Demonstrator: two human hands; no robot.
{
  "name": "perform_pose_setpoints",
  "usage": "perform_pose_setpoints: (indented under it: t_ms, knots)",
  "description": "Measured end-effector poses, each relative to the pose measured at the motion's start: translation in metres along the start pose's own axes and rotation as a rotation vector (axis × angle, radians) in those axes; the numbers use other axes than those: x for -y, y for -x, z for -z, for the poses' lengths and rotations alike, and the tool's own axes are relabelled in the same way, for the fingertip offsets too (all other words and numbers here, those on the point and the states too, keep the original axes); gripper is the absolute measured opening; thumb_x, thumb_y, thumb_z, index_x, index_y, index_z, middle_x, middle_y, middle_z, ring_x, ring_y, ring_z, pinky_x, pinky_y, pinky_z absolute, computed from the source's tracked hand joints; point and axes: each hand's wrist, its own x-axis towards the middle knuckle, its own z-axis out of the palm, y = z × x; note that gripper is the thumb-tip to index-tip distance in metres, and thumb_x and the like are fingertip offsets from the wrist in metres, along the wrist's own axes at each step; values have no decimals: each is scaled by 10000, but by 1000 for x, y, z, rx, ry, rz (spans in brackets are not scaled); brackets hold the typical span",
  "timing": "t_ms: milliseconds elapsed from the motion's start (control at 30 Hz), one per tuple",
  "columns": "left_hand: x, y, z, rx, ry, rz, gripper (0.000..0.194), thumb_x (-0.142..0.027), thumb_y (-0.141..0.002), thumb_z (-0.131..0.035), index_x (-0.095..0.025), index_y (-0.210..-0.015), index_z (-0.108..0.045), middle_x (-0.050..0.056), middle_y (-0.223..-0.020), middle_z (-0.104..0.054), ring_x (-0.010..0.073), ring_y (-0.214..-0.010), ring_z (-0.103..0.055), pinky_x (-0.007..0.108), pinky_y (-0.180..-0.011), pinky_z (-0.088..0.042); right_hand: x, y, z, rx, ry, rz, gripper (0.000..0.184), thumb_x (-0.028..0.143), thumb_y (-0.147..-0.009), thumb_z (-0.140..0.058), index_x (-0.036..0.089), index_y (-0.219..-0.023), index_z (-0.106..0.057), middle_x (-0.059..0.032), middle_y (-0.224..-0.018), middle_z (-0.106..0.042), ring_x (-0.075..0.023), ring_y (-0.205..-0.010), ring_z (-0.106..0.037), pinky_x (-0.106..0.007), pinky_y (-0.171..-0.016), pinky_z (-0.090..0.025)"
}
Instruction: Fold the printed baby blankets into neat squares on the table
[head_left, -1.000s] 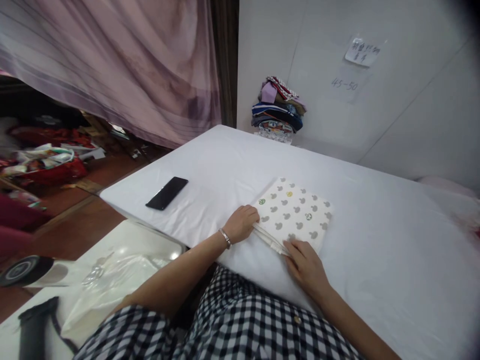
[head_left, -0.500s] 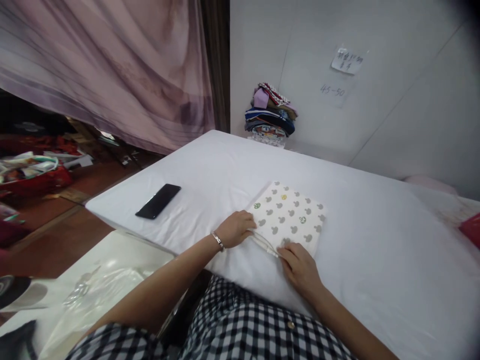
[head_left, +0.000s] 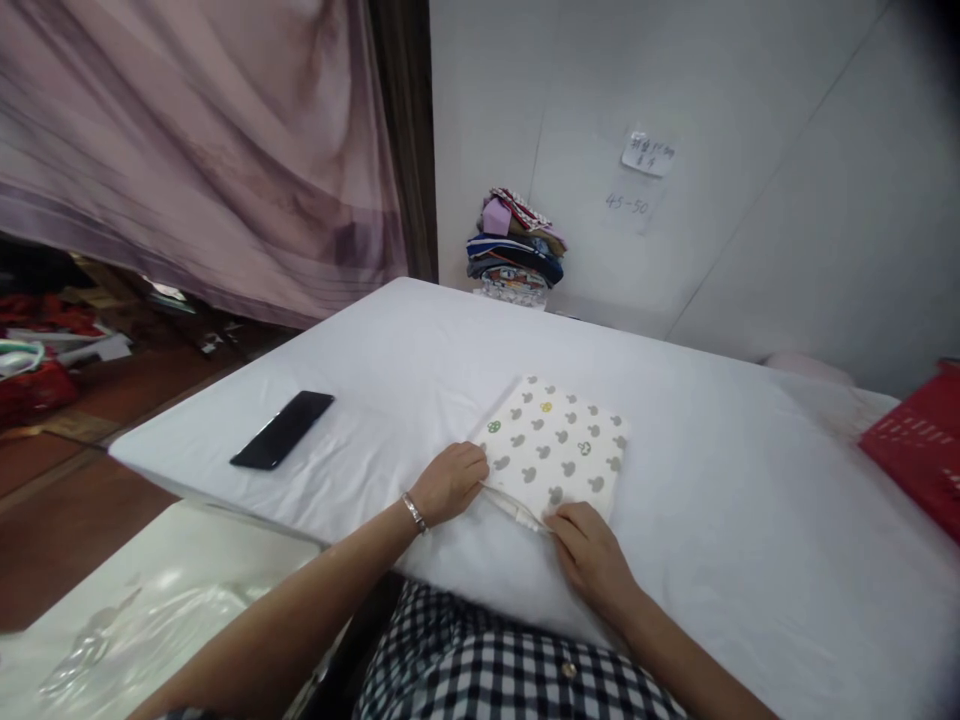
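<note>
On the white-covered table (head_left: pixel 712 470) lies a folded piece of cream cloth (head_left: pixel 559 440), printed with grey mushroom-like shapes and a few in green and yellow. At its near left corner, my left hand (head_left: pixel 450 482) pinches the edge; a silver bracelet sits on that wrist. My right hand (head_left: pixel 592 550) grips the near edge further right, thumb and fingers pressed together on the cloth. Between the two hands the near edge gapes slightly, showing layers inside. My fingertips are partly hidden by the fabric.
A black phone (head_left: pixel 283 430) lies on the table to the left. Folded clothes (head_left: pixel 517 245) are stacked at the back by the wall. A red basket (head_left: pixel 919 440) stands at the right edge. Clear plastic (head_left: pixel 165 630) covers a lower white surface at left.
The view has shifted slightly to the right, so more of the red basket shows. Both hands keep hold of the cloth's near edge, with little change in their grip.
</note>
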Motion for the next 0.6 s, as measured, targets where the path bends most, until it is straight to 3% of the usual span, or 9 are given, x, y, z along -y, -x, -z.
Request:
perform_pose_setpoints:
  t_ms: [133, 233, 333, 467, 600]
  knots:
    - [-2, 2, 4, -50, 27, -45, 150, -120, -826, -430, -179, -738, -537, 51, -833, -560, 171, -822, -489, 331, -759, -404, 4, -16, 20, 132, -164, -118, 218, 136, -849, -430, 211, -959, -603, -59, -906, -573, -169, -833, -533, -316, -728, -487]
    - [-4, 4, 9, -71, 95, -42, 146, -202, -847, -450, -182, -751, -558, 50, -838, -570, 172, -836, -498, 338, -769, -409, -6, -31, 30, 23, -209, -142, 244, 167, -871, -399, 217, -982, -610, -70, -966, -580, -167, -913, -547, -318, -792, -483]
    - [-7, 0, 7, -87, 101, 77, 258, -294, -881, -431, -178, -687, -556, 36, -752, -561, 161, -779, -502, 324, -731, -407, -23, -40, 24, -34, -48, -195, 317, 265, -890, -389, 195, -1149, -558, -120, -1197, -529, -224, -1156, -455, -414, -946, -404]
    - [-14, -14, 0, -64, -35, 266, 396, -362, -903, -382, -168, -589, -527, 42, -662, -548, 173, -692, -503, 337, -664, -393, -36, -39, 1, 241, 224, -304, 518, 421, -890, -372, 126, -1311, -436, -153, -1426, -315, -290, -1342, -194, -511, -1057, -212]
    - [-22, -40, 5, -49, -118, 375, 388, -380, -880, -407, -164, -596, -560, 77, -666, -571, 216, -699, -531, 381, -658, -404, -34, -34, -8, 312, 281, -320, 554, 433, -907, -320, 110, -1353, -381, -135, -1457, -237, -274, -1359, -130, -494, -1078, -160]
